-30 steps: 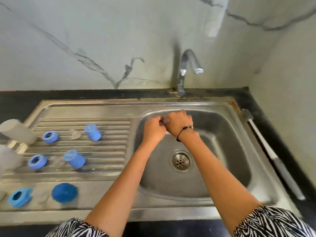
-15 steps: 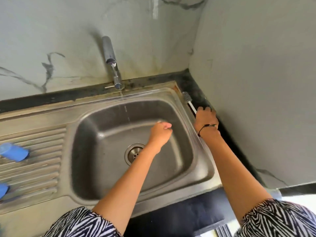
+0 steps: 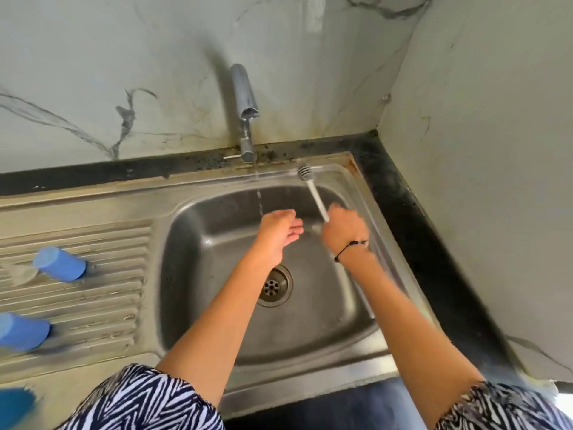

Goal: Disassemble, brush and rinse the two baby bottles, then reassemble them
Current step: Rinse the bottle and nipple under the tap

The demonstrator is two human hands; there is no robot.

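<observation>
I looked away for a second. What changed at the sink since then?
The right hand reached to the counter edge, gripped the brush and carried it over the basin. The left hand stays under the trickling tap; blue caps unmoved.

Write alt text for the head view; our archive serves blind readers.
A person's right hand grips a white brush over a steel sink while the open left hand sits under a thin stream from the tap. Blue caps lie on the drainboard.
</observation>
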